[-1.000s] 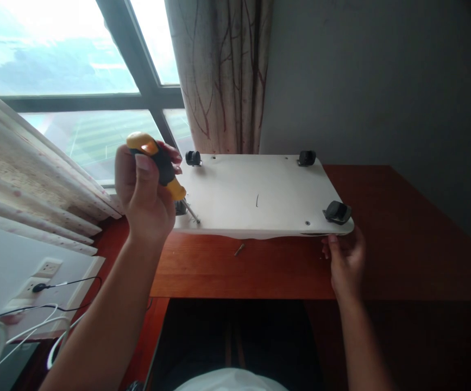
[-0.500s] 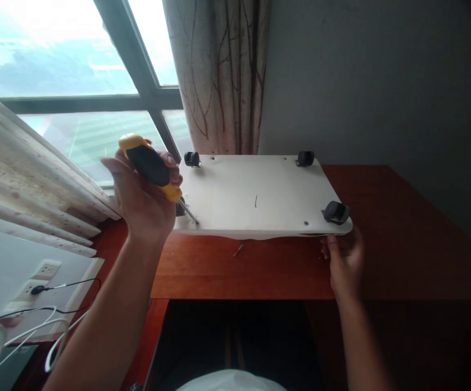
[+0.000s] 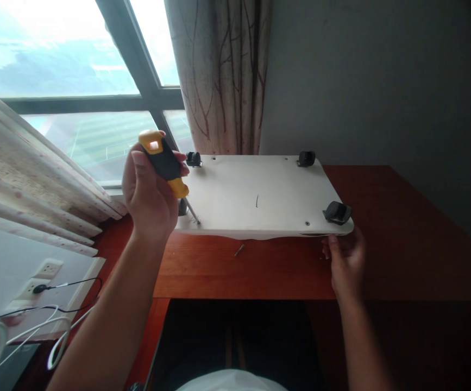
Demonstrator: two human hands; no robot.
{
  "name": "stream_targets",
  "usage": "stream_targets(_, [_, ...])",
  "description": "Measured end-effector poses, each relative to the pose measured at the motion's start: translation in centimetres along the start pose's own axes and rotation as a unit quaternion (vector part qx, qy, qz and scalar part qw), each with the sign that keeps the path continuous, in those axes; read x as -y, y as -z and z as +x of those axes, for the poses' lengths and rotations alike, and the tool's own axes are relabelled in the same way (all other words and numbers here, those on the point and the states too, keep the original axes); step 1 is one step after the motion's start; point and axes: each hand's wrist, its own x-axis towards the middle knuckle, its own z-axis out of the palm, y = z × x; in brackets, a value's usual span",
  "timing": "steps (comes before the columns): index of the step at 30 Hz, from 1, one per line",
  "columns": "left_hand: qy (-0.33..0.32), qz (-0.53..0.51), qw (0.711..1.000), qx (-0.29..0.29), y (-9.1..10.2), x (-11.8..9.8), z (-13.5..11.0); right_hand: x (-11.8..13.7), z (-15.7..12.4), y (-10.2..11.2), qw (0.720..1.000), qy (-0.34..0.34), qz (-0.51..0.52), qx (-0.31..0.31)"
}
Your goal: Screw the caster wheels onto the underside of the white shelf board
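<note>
A white board (image 3: 227, 190) lies on the table with black caster wheels (image 3: 337, 212) at its corners. My left hand (image 3: 149, 201) is closed around the handle of a yellow and black screwdriver (image 3: 165, 163). Its shaft slants down to the right, and the tip meets the board near the front left corner, beside a caster partly hidden by my hand. At the front right corner, my right hand (image 3: 347, 260) grips the board's edge, thumb in front and some fingers hidden. A dark screw hole (image 3: 307, 223) shows near that corner.
A small metal piece (image 3: 239, 250), possibly a screw, lies on the reddish wooden table (image 3: 202, 277) before the board. Window and curtains (image 3: 223, 76) stand behind and to the left. White cables (image 3: 62, 336) and a wall socket (image 3: 29, 290) are at lower left.
My left hand has turned the screwdriver handle and shifted slightly right, with the handle more upright. The tip stays at about the same spot; my right hand keeps its place.
</note>
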Motion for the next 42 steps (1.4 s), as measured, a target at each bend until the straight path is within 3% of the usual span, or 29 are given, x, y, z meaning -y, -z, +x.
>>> stream_targets(4, [0.041, -0.024, 0.999, 0.015, -0.1, 0.0, 0.1, -0.1, 0.0, 0.0, 1.0, -0.01, 0.001, -0.004])
stream_targets(10, [0.001, -0.004, 1.0, 0.012, 0.1, -0.3, -0.5, 0.3, -0.2, 0.0, 1.0, -0.007, 0.01, -0.002])
stream_targets(19, [0.01, -0.011, 0.999, 0.028, 0.1, -0.4, -0.2, 0.5, -0.2, -0.1, 1.0, -0.011, 0.007, -0.002])
stream_targets(24, [0.059, -0.003, 0.998, 0.019, -0.2, -0.7, -0.1, 0.6, -0.3, -0.2, 1.0, -0.011, 0.012, 0.0])
stream_targets(35, [-0.01, 0.015, 1.0, 0.002, -0.4, -0.6, -0.9, 0.3, -0.1, -0.1, 1.0, -0.003, 0.004, -0.001])
stream_targets(42, [0.105, -0.042, 0.993, -0.015, -0.7, -1.1, 0.1, 0.2, -0.1, 0.0, 1.0, -0.001, -0.002, -0.001])
